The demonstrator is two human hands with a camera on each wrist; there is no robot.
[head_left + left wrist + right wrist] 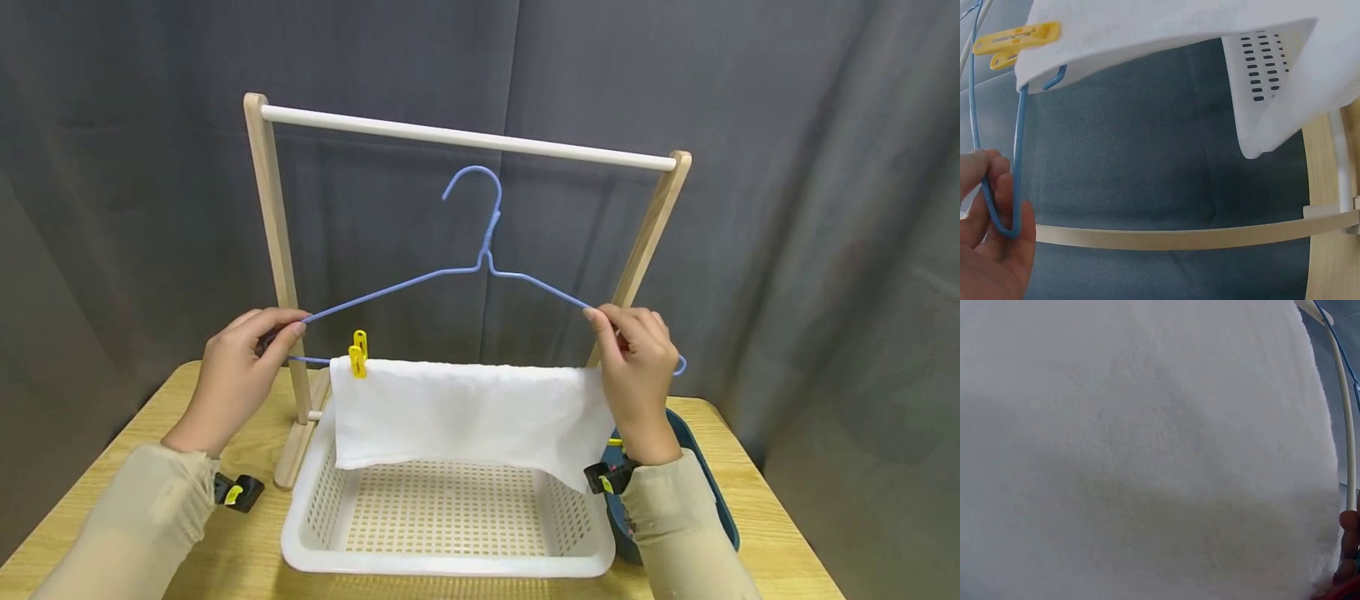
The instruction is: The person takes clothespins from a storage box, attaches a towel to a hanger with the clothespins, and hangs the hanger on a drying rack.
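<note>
A blue wire hanger [486,242] is held up by both hands, hook at the top. My left hand [251,358] pinches its left shoulder, and in the left wrist view the fingers curl round the looped end. My right hand [637,358] grips the right shoulder between thumb and fingers. Over the hanger's lower bar hangs a folded white towel [465,408]. A yellow clothespin [358,354] clips the towel's left end to the bar. By the right fingers shows a bit of something red [1344,590], mostly hidden. The towel fills most of the right wrist view.
Behind the hanger stands a wooden rack with a white rod [465,133]. A white perforated basket [450,565] sits below the towel on the wooden table [780,533]. A dark blue bin [712,475] stands right of it, partly behind the right forearm. Grey curtains hang behind.
</note>
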